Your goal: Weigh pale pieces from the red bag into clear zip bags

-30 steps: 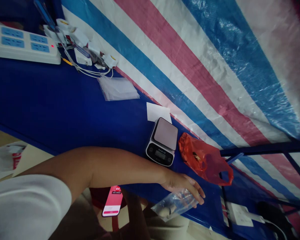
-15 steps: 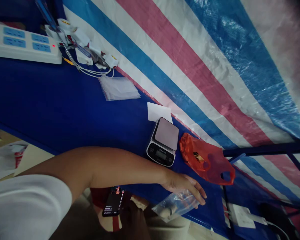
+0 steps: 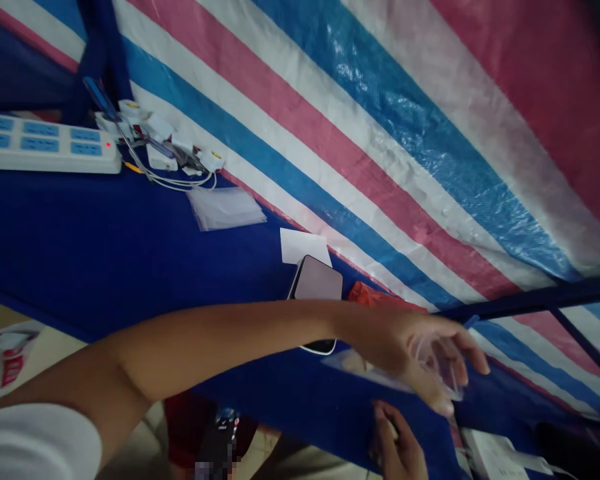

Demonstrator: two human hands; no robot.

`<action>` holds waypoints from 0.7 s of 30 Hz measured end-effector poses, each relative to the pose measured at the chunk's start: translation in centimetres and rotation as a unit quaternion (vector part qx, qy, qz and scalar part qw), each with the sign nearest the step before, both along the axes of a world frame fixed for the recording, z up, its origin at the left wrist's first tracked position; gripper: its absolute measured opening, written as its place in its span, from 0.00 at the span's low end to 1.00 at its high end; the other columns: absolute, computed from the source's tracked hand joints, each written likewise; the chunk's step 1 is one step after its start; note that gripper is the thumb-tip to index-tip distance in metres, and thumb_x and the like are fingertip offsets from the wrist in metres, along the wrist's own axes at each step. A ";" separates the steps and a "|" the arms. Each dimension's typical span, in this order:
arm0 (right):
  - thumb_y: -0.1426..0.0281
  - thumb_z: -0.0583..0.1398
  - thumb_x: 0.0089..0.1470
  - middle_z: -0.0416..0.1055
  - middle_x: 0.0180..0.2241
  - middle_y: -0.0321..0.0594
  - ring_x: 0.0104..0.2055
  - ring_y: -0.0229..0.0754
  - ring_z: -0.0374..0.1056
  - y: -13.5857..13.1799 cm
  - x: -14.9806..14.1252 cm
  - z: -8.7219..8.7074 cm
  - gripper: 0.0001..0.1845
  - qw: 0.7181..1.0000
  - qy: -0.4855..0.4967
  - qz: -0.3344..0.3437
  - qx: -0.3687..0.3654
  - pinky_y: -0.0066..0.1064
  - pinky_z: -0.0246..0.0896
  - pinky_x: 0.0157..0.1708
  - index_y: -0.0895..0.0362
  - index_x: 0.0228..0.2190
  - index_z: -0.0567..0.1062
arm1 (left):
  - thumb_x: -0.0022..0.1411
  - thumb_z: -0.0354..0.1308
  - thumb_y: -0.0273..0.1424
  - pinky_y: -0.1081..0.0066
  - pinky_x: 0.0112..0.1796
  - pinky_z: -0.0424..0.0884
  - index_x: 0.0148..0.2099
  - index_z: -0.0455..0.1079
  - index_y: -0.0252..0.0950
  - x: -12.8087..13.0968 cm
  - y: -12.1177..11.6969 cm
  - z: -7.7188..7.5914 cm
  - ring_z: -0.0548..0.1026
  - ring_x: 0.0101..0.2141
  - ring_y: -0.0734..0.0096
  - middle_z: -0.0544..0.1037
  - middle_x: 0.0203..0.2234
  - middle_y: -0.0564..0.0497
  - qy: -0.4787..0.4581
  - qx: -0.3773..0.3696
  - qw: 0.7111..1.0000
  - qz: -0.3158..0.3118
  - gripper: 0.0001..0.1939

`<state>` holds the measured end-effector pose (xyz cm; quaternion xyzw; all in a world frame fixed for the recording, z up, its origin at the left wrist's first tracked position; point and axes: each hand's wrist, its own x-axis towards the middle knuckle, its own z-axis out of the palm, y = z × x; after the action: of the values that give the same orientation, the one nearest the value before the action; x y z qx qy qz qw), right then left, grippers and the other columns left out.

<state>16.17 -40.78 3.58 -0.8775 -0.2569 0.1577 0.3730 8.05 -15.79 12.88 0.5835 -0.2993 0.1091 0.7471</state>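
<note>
My left hand (image 3: 440,360) reaches across from the left, fingers curled around a clear plastic bag (image 3: 380,373). The bag trails back beneath the wrist, with something pale inside it, partly hidden. Below, at the table's front edge, my right hand (image 3: 397,443) is closed with a small pale object (image 3: 394,430) showing between its fingers; its kind I cannot make out. My left forearm covers the front of a kitchen scale (image 3: 320,279). Just behind the left wrist lies a red plastic bag (image 3: 380,297), mostly hidden.
Flat clear bags (image 3: 227,208) and a white paper (image 3: 305,247) lie along the striped tarp wall (image 3: 300,147). A power strip (image 3: 45,143) and a heap of plugs and cables (image 3: 165,143) stand at the far left. A phone (image 3: 223,433) is below the blue table (image 3: 105,253).
My left hand has moved right and up, taking the clear bag along and covering the red bag. My right hand has come into view at the bottom. The camera view has shifted.
</note>
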 end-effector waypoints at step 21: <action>0.56 0.50 0.63 0.78 0.33 0.63 0.36 0.63 0.77 12.6 4.6 -1.7 0.27 0.940 -0.245 -0.025 -0.238 0.47 0.67 0.37 0.63 0.44 0.79 | 0.67 0.50 0.38 0.71 0.33 0.64 0.32 0.67 0.36 -5.7 15.7 -7.7 0.69 0.29 0.73 0.70 0.24 0.54 0.110 0.053 0.700 0.703 0.13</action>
<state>20.75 -28.20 1.91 -0.9584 -0.2729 -0.0148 0.0827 2.39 -0.05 5.20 0.6710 0.2775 0.5215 0.4481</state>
